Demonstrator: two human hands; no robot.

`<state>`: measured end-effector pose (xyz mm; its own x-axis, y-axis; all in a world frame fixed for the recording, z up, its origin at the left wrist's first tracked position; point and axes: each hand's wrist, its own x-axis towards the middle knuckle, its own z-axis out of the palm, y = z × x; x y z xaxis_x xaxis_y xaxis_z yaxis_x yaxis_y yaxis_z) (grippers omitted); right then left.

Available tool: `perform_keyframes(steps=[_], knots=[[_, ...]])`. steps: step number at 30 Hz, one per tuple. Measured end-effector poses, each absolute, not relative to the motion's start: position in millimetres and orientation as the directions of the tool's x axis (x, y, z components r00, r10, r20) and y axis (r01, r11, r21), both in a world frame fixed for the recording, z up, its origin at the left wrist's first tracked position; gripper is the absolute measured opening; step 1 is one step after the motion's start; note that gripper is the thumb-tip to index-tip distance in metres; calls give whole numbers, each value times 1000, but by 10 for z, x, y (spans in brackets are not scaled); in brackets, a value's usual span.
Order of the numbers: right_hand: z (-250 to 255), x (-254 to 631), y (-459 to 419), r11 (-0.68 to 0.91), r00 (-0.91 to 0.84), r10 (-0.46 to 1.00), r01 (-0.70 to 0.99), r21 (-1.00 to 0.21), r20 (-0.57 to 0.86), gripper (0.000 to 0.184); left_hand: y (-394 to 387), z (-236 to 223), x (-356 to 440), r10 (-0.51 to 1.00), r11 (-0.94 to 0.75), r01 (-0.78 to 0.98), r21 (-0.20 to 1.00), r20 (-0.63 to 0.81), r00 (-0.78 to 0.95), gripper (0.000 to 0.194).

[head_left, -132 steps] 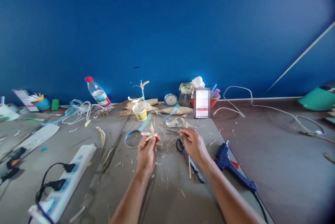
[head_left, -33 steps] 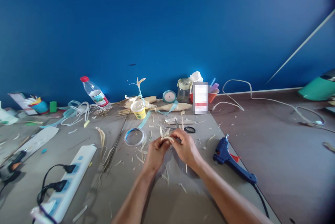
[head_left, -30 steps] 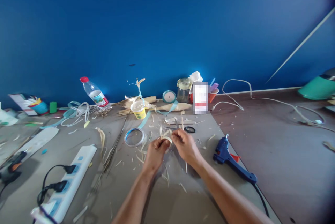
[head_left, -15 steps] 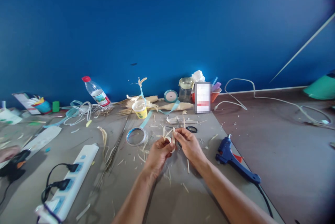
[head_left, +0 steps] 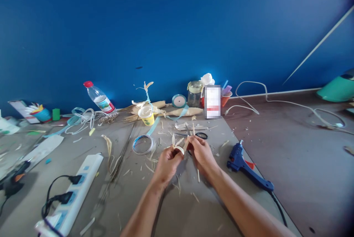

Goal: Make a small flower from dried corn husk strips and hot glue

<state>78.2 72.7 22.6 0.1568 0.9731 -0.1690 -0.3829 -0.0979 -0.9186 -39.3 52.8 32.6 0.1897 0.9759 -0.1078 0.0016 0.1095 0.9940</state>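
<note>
My left hand [head_left: 167,164] is closed on a small pale husk flower [head_left: 179,150], whose narrow petals stick up above the fingers. Just right of it, my right hand [head_left: 203,154] pinches a dry husk strip [head_left: 186,143] between thumb and fingers. A small gap shows between the two pieces. Behind the right hand lies a pair of scissors [head_left: 202,136] with black handles, partly covered by that hand. Husk scraps and thin fibres are scattered around both hands. A roll of tape [head_left: 134,144] lies to the left of them.
A blue glue gun [head_left: 249,169] lies at the right, its cord running forward. On the left are a white power strip [head_left: 80,192] with plugs and a dark glue gun [head_left: 13,178]. A yellow cup [head_left: 148,119], a tilted bottle [head_left: 101,100] and a glass jar [head_left: 194,95] line the wall.
My hands have moved slightly apart; the husk strip has tilted right, away from the flower piece. Another person's hand at the left edge is no longer visible. The view has shifted slightly.
</note>
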Motion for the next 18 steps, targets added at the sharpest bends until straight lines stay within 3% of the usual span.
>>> perform_keyframes(steps=[7, 15, 18], knots=[[231, 767, 757, -129, 134, 961, -553, -823, -240, 19, 527, 332, -412, 970, 84, 63, 995, -96, 222, 14], [372, 1210, 940, 1, 298, 937, -527, -850, -183, 20, 577, 190, -481, 988, 102, 42, 994, -106, 109, 19], [466, 1274, 904, 59, 348, 933, -406, -912, -94, 20, 617, 116, -482, 990, 122, -21, 992, -120, 78, 22]])
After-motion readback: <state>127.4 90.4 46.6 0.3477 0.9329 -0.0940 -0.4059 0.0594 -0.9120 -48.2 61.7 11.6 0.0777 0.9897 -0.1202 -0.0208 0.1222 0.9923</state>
